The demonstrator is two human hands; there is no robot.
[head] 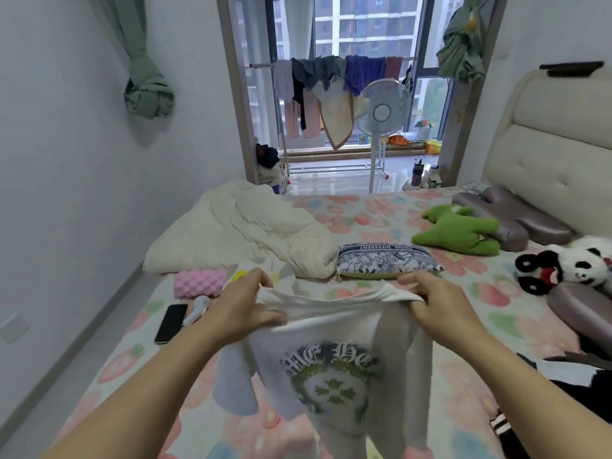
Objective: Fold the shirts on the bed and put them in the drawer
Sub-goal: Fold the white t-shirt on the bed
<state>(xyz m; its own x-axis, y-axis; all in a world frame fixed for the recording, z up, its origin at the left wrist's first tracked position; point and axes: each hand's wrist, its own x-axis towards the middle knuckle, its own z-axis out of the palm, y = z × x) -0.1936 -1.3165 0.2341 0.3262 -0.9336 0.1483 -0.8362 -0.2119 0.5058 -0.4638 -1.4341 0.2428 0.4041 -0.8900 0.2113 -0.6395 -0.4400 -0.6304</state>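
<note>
**Item under handling.** A white printed T-shirt [331,376] is held up over the near part of the bed [381,213], above the floral sheet. Its long axis runs from the hands down toward the viewer. The upper edge is turned toward the window, and the lower end hangs low and is cut off by the bottom of the view. The dark and green chest print is seen upright. One sleeve is seen hanging at the left side.

**Grip.** The upper edge is bunched and drawn taut between two grips. The gathered cloth at the left corner is enclosed by the curled fingers of the left hand [245,313]. The right corner is pinched by the right hand [440,303], with the fingers folded over the fabric. The body of the garment hangs below and between both hands.

**Surroundings.** The following are noted on the bed:
- a cream duvet [251,233];
- a pink cushion [198,281], with a phone [171,323] near it;
- a blue patterned pouch [387,261], just beyond the held edge;
- a green plush toy [460,230];
- a panda plush [576,263], at the right.
</note>
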